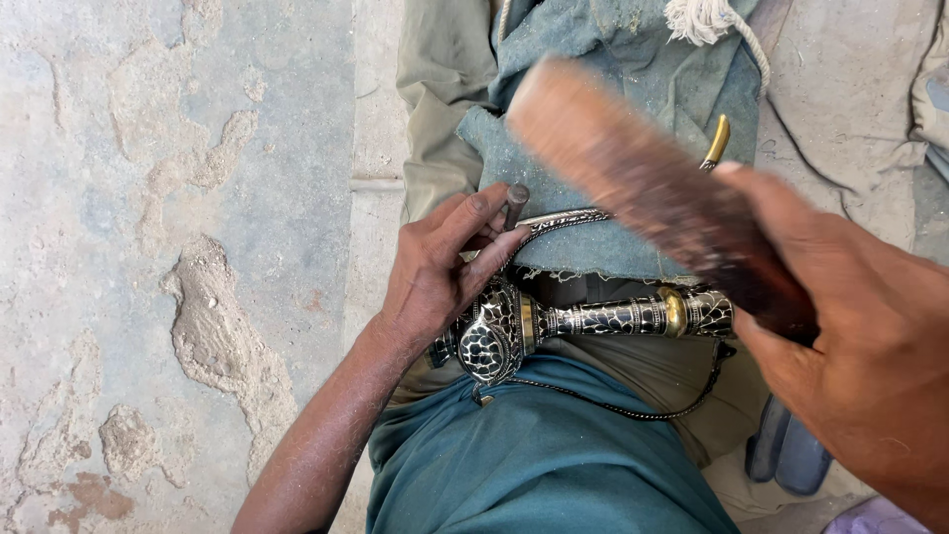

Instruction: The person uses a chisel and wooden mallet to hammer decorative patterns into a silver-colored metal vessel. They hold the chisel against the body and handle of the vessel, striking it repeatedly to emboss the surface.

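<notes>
Resting across lap at frame centre: ornate black-and-silver metal piece (583,321), likely heavy, rigid, slick. Left hand (445,267) pins bulbous end, fingers clenched round small punch (516,205). Right hand (860,346), lower right, grips wooden mallet (643,188). Best hold: narrow banded shaft.

Around my work spot

I see a cracked, patchy concrete floor (178,247) at left, a frayed white rope (707,20) lying at the top, crumpled grey cloth (860,109) on the right, and a dark sandal (786,457) low right.
</notes>
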